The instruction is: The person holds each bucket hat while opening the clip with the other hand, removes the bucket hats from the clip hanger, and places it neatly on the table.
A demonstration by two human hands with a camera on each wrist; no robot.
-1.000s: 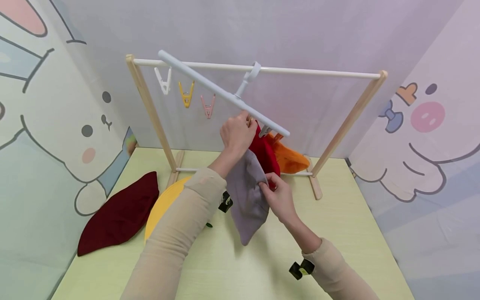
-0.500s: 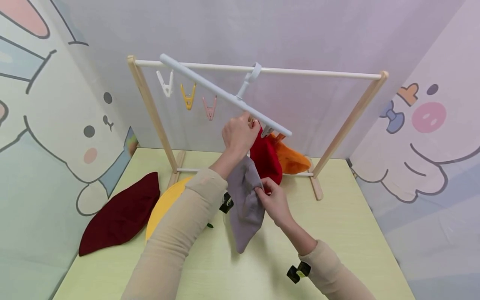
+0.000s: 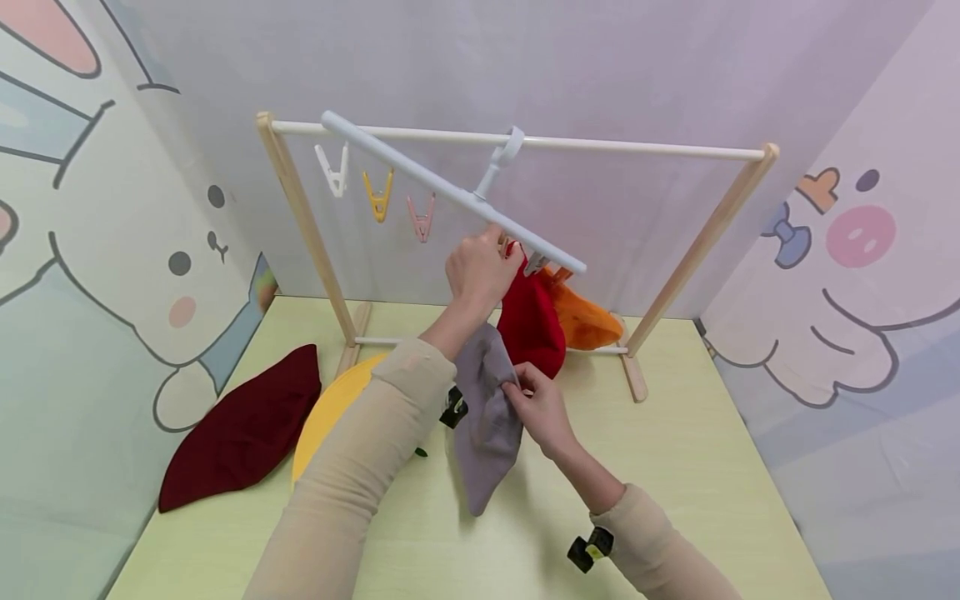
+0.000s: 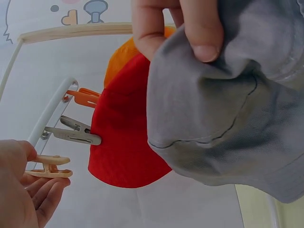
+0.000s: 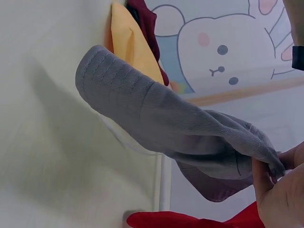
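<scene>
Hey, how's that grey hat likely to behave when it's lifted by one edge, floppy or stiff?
Probably floppy: the grey hat creases and droops below the right hand. Its brim may keep some shape, as rows of stitching run along it. It's likely light too, since a pinch by that one hand seems enough to hold it up.

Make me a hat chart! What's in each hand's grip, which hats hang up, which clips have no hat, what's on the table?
Left hand grip: tan clip
Right hand grip: gray hat, unclipped
Hanging: red hat, orange hat
Other hatless clips: white clip, yellow clip, pink clip
On table: dark red hat, yellow item partly hidden behind a sleeve
</scene>
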